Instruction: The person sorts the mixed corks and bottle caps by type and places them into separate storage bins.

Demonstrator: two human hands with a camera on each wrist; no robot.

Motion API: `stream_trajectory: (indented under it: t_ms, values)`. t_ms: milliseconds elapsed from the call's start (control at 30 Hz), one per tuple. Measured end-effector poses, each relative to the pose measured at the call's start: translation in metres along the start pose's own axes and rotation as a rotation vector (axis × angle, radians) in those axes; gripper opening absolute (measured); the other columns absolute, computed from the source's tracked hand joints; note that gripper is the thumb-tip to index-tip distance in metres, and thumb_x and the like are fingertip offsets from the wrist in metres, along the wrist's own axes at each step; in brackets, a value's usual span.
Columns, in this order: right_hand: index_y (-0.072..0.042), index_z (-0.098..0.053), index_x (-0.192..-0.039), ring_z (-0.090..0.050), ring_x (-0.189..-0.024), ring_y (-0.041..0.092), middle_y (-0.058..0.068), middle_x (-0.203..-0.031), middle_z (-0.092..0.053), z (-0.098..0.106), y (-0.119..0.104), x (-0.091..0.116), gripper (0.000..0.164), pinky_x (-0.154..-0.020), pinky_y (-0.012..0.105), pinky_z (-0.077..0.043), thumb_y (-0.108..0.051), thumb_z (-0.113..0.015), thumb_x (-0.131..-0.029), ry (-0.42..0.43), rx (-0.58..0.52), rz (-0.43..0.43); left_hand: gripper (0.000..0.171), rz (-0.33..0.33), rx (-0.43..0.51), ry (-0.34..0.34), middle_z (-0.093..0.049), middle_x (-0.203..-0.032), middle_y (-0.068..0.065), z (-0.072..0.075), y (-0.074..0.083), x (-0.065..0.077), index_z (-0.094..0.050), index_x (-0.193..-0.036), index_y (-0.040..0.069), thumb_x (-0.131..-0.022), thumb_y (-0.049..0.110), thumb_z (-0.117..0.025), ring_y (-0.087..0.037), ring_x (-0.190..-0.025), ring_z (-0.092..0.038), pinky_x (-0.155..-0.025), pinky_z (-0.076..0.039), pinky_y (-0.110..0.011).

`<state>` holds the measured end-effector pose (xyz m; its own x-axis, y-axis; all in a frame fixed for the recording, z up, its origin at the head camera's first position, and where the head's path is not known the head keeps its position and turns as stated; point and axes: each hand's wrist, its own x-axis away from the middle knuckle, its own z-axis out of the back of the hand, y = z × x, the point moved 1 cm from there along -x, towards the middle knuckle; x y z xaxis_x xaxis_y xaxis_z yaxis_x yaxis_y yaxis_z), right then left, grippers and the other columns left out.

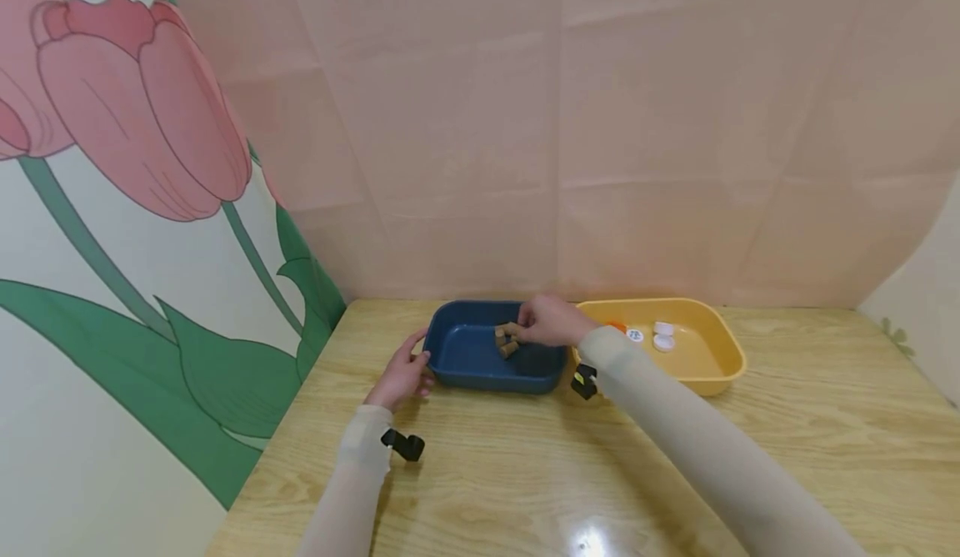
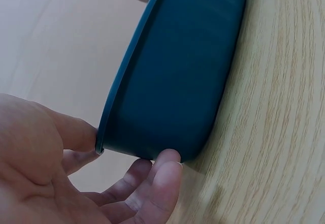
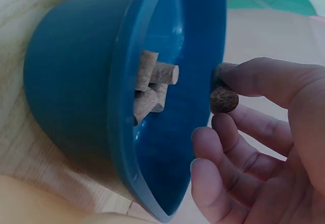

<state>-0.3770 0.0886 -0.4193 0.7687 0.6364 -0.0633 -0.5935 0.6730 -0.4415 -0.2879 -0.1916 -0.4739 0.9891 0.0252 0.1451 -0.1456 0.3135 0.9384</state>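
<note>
A blue plastic bin [image 1: 495, 382] stands on the table, with several brown cork stoppers [image 3: 157, 74] piled inside it. My left hand [image 1: 401, 376] holds the bin's left end, thumb at the rim and fingertips along the outer wall, as the left wrist view shows [image 2: 117, 183]. Over the bin's right part, my right hand [image 1: 553, 321] pinches a cork [image 3: 224, 99] between thumb and finger, above the pile. A second brown piece shows right beside that cork under the thumb; I cannot tell whether it is a separate cork. The other right fingers are loosely bent.
Close to the blue bin on the right is a yellow bin [image 1: 731, 357]. It holds white round caps [image 1: 663, 342], a cap with dark markings [image 1: 635, 335] and an orange piece [image 1: 617, 325], partly behind my right arm. A pink cloth [image 1: 450, 165] hangs behind the wooden table [image 1: 480, 457].
</note>
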Motion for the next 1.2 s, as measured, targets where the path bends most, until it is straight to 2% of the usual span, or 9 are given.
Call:
stream_trajectory:
  t_ms: [167,333,500,600,700,800,933,1033,1200]
  values:
    - [-0.011,-0.066,-0.069,-0.034,-0.047,0.010,-0.005,-0.055,-0.044,-0.004,0.001,-0.011,0.029,-0.049,0.027,-0.032,-0.024,-0.069,-0.094,-0.052,0.037,-0.037,0.049,0.006,0.001,0.009,-0.054,-0.101,-0.020,0.001,-0.002,-0.003,-0.031,-0.157,0.020,-0.109,0.015,-0.041,-0.027,-0.075,-0.061,-0.060,-0.056,-0.036]
    - [-0.010,-0.063,-0.063,-0.028,-0.045,0.009,-0.007,-0.050,-0.036,-0.007,0.005,-0.023,0.035,-0.046,0.026,-0.027,-0.024,-0.069,-0.094,-0.102,0.064,-0.085,0.049,0.012,-0.012,0.016,-0.053,-0.101,-0.019,0.000,-0.004,-0.005,-0.032,-0.156,0.021,-0.109,0.014,-0.041,-0.027,-0.076,-0.061,-0.061,-0.056,-0.037]
    - [-0.011,-0.066,-0.060,-0.036,-0.040,0.009,-0.008,-0.045,-0.041,-0.006,0.006,-0.030,0.040,-0.041,0.025,-0.033,-0.027,-0.067,-0.096,-0.153,0.088,-0.126,0.049,0.007,-0.016,0.018,-0.053,-0.101,-0.019,-0.001,-0.004,-0.005,-0.033,-0.156,0.020,-0.108,0.013,-0.041,-0.026,-0.075,-0.061,-0.061,-0.057,-0.038]
    - [-0.016,-0.057,-0.049,-0.039,-0.037,0.010,-0.007,-0.042,-0.041,-0.005,0.004,-0.031,0.049,-0.041,0.026,-0.035,-0.028,-0.067,-0.095,-0.168,0.116,-0.135,0.049,0.001,-0.015,0.017,-0.052,-0.101,-0.020,-0.001,-0.004,-0.005,-0.033,-0.156,0.020,-0.108,0.013,-0.041,-0.026,-0.075,-0.061,-0.060,-0.057,-0.037]
    - [-0.019,-0.048,-0.044,-0.041,-0.037,0.009,-0.008,-0.040,-0.041,-0.006,0.003,-0.032,0.054,-0.042,0.025,-0.036,-0.028,-0.068,-0.093,-0.175,0.163,-0.139,0.049,-0.006,-0.011,0.014,-0.052,-0.100,-0.020,-0.001,-0.004,-0.006,-0.032,-0.156,0.020,-0.109,0.013,-0.041,-0.026,-0.074,-0.060,-0.059,-0.056,-0.037]
    - [-0.020,-0.042,-0.045,-0.041,-0.037,0.009,-0.008,-0.041,-0.040,-0.007,0.003,-0.032,0.054,-0.042,0.024,-0.035,-0.022,-0.070,-0.090,-0.188,0.175,-0.158,0.049,-0.011,-0.009,0.014,-0.052,-0.099,-0.019,-0.001,-0.004,-0.007,-0.032,-0.156,0.020,-0.109,0.013,-0.041,-0.026,-0.073,-0.060,-0.059,-0.056,-0.037]
    - [-0.019,-0.043,-0.047,-0.044,-0.039,0.010,-0.006,-0.043,-0.043,-0.011,0.005,-0.035,0.050,-0.042,0.024,-0.037,-0.016,-0.069,-0.089,-0.208,0.161,-0.187,0.049,-0.006,-0.011,0.022,-0.053,-0.099,-0.019,-0.002,-0.003,-0.006,-0.033,-0.156,0.020,-0.108,0.013,-0.041,-0.026,-0.074,-0.061,-0.059,-0.057,-0.037]
    - [-0.018,-0.047,-0.049,-0.048,-0.041,0.010,-0.006,-0.045,-0.047,-0.014,0.008,-0.037,0.046,-0.043,0.024,-0.040,-0.016,-0.068,-0.090,-0.212,0.168,-0.196,0.049,0.003,-0.012,0.027,-0.053,-0.100,-0.019,-0.003,-0.001,-0.004,-0.032,-0.157,0.020,-0.109,0.013,-0.040,-0.027,-0.075,-0.061,-0.060,-0.057,-0.038]
    - [-0.020,-0.045,-0.050,-0.048,-0.043,0.011,-0.006,-0.047,-0.045,-0.018,0.011,-0.039,0.045,-0.045,0.027,-0.041,-0.017,-0.066,-0.089,-0.221,0.188,-0.231,0.049,0.006,-0.008,0.028,-0.053,-0.101,-0.019,-0.004,0.000,-0.002,-0.032,-0.157,0.019,-0.109,0.012,-0.040,-0.029,-0.077,-0.061,-0.062,-0.057,-0.039]
